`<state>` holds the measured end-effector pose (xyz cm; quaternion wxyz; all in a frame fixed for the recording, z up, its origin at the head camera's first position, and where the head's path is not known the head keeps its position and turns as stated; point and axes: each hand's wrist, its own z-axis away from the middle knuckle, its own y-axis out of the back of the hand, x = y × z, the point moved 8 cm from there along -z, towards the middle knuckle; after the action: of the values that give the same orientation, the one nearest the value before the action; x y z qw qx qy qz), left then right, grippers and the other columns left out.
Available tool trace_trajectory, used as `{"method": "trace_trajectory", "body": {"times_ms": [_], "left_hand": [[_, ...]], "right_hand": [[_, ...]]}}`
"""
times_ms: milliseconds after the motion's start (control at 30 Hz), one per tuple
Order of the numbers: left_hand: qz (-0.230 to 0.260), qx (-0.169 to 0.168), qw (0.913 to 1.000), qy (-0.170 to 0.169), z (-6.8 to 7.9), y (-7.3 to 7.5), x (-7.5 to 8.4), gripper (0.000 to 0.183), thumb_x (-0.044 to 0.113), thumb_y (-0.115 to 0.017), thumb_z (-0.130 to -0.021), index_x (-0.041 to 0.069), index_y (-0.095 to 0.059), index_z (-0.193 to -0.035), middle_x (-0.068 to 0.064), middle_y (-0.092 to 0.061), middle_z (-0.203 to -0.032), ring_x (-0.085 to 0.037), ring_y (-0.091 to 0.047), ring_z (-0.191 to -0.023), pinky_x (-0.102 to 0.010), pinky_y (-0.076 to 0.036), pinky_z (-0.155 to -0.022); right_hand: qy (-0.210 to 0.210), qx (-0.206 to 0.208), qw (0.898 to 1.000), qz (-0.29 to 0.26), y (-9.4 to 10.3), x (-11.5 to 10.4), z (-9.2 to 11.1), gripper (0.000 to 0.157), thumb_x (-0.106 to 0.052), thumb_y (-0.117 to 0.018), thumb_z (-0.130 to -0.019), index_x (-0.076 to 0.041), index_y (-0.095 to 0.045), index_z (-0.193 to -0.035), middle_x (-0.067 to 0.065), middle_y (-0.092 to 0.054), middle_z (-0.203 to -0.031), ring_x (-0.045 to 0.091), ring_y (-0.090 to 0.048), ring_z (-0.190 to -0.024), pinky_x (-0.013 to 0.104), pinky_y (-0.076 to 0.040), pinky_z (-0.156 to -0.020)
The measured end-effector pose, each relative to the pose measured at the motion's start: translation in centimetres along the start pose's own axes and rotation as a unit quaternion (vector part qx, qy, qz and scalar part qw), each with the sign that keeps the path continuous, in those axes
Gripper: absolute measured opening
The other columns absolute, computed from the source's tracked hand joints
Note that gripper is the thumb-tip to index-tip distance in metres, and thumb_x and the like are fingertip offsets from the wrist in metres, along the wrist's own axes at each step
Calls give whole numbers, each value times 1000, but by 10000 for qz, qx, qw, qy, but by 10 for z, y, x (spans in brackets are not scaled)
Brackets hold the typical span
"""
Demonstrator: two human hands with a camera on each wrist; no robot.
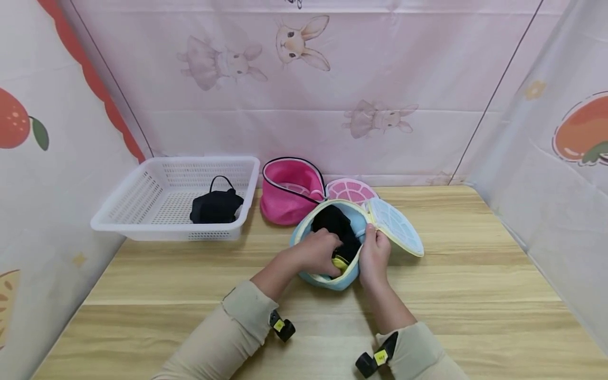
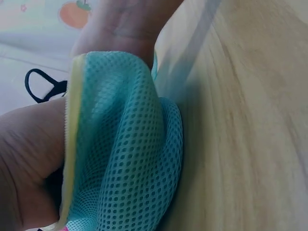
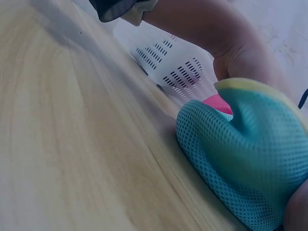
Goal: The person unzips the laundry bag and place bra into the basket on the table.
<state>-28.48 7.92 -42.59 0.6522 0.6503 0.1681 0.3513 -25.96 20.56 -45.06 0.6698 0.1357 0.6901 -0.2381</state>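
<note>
A round light-blue mesh laundry bag with a pale yellow zip edge stands on the table, its lid folded out to the right. Black cloth with a bright yellow part lies inside it. My left hand reaches over the near-left rim into the bag and grips the black cloth between thumb and fingers, the fingertips partly hidden. At the right rim, beside the lid's hinge, my right hand pinches the bag's edge, thumb on top. Both wrist views show the mesh side bulging close to the tabletop.
Behind the blue bag stands a pink mesh laundry bag, unzipped, its round lid lying to the right. At the back left, a white perforated plastic basket holds a black cloth bundle with a thin loop. Printed curtains enclose the table.
</note>
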Motion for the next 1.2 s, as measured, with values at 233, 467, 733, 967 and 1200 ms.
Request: {"method": "trace_trajectory", "body": {"times_ms": [233, 467, 733, 967, 1200], "left_hand": [[1178, 652, 9906, 223, 3, 15, -12, 33, 27, -78, -76, 5, -69, -99, -4, -69, -88, -15, -57, -80, -29, -52, -75], [1775, 1388, 9743, -28, 8, 32, -13, 20, 22, -77, -77, 10, -61, -79, 2, -58, -72, -13, -51, -69, -24, -47, -65], [3099, 1553, 9376, 264, 15, 46, -22, 34, 23, -77, -80, 5, -65, -106, -2, -67, -94, -15, -58, -83, -27, -55, -79], [3717, 2133, 9035, -92, 17, 64, -25, 43, 11, -76, -78, 7, -64, -119, -5, -69, -111, -17, -61, -98, -30, -54, -91], [4029, 2553, 8789, 9, 25, 85, -29, 50, 13, -74, -78, 15, -58, -126, -6, -64, -116, -21, -60, -97, -33, -57, -83]], "right_hand": [[84, 62, 9999, 107, 1, 1, -2, 43, -32, -42, -105, 5, -58, -120, 11, -57, -122, 13, -48, -111, 27, -39, -101], [157, 163, 9995, 238, 3, 1, -2, 41, -33, -45, -104, 4, -59, -111, 10, -57, -111, 13, -49, -101, 25, -40, -90], [101, 65, 9995, 288, 4, 1, -4, 45, -37, -45, -104, 3, -60, -117, 11, -60, -117, 13, -51, -104, 26, -41, -93], [80, 163, 9995, 276, 4, 3, -4, 42, -36, -48, -103, 3, -62, -112, 10, -60, -112, 12, -50, -100, 25, -42, -90], [160, 223, 9992, 293, 4, 2, -3, 39, -32, -49, -103, 3, -63, -111, 11, -60, -110, 13, -51, -99, 26, -42, -90]]}}
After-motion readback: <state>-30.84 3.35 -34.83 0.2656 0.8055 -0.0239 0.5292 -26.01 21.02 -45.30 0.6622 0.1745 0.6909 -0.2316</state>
